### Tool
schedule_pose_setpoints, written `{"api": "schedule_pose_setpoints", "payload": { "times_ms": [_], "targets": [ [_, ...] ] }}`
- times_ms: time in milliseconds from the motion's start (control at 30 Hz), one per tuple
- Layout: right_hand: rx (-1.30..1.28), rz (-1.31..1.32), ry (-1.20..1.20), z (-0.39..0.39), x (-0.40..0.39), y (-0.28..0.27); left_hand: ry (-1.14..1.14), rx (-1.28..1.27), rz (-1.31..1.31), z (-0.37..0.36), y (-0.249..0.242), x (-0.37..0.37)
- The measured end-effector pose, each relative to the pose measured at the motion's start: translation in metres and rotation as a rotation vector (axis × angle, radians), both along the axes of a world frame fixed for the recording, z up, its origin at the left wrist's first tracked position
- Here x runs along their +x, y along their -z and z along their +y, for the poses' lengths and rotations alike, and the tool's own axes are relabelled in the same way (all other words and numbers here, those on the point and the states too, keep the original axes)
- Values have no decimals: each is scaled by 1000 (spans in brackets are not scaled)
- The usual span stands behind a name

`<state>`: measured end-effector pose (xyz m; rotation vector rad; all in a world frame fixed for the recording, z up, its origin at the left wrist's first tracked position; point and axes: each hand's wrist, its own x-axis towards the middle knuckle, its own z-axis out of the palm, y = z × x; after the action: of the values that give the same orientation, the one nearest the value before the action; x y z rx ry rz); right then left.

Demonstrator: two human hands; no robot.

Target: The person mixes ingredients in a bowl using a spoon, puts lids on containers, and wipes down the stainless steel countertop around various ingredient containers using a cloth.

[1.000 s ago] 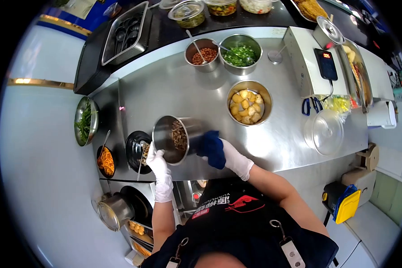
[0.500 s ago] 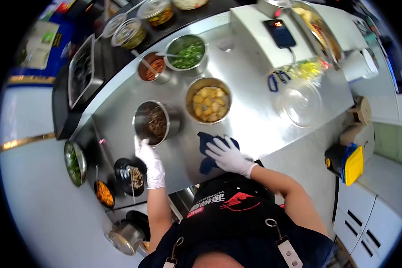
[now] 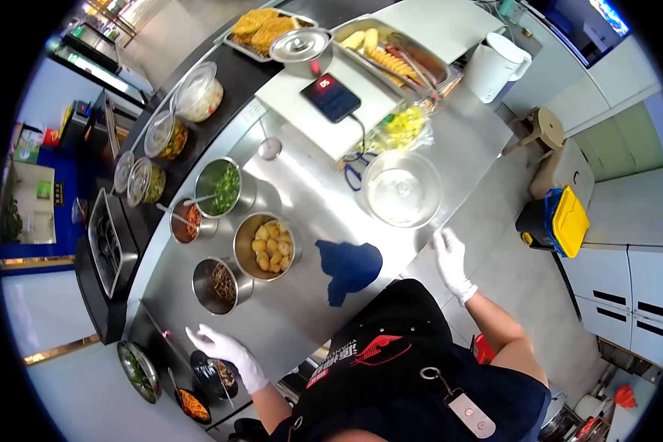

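Observation:
My left hand (image 3: 227, 355), in a white glove, hovers by the black bowl (image 3: 208, 374) of chopped pale food with its fingers stretched out and nothing in them. My right hand (image 3: 453, 267), also gloved, is past the counter's front edge, fingers extended and empty, close to a clear bowl (image 3: 403, 190). Between my hands a crumpled blue cloth (image 3: 352, 267) lies on the steel. Left of it stand a steel pot of potato-like chunks (image 3: 272, 247) and a pot of dark brown shreds (image 3: 223, 284).
Behind stand a pot of chopped greens (image 3: 227, 189) and one of reddish bits (image 3: 191, 221). Blue-handled scissors (image 3: 353, 177) lie beside a yellow bag (image 3: 404, 129). A digital timer-like device (image 3: 331, 96) and a lidded pot (image 3: 302, 48) sit on a white raised surface. A yellow-lidded bin (image 3: 567, 221) is at right.
My right hand has left the blue cloth and moved right, near the clear bowl. My left hand has come off the pot of brown shreds. The view has turned to the right.

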<state>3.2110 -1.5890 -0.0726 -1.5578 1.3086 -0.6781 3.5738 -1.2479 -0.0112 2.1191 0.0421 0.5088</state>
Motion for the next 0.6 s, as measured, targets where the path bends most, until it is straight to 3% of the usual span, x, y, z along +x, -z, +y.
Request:
{"api": "schedule_pose_setpoints", "payload": {
  "times_ms": [33, 67, 133, 267, 333, 367, 400, 467, 600],
  "targets": [
    [94, -89, 106, -20, -1, -5, 60, 136, -186, -14, -8, -13],
    [187, -181, 211, -39, -1, -13, 186, 140, -178, -32, -13, -28],
    [357, -202, 203, -66, 6, -21, 444, 148, -175, -75, -19, -58],
    [513, -174, 97, -86, 19, -7, 884, 23, 295, -147, -13, -116],
    [534, -255, 153, -91, 22, 2, 1111, 192, 192, -167, -9, -135],
    [547, -263, 165, -88, 24, -16, 1172, 173, 157, -171, 9, -142],
    [522, -283, 195, -88, 16, -14, 1230, 344, -46, -168, 24, -146],
    [503, -324, 222, -82, 11, -9, 1285, 508, -158, -157, 42, -153],
    [438, -439, 357, -49, -54, -35, 1492, 700, -177, -127, 86, -138]
  ]
}}
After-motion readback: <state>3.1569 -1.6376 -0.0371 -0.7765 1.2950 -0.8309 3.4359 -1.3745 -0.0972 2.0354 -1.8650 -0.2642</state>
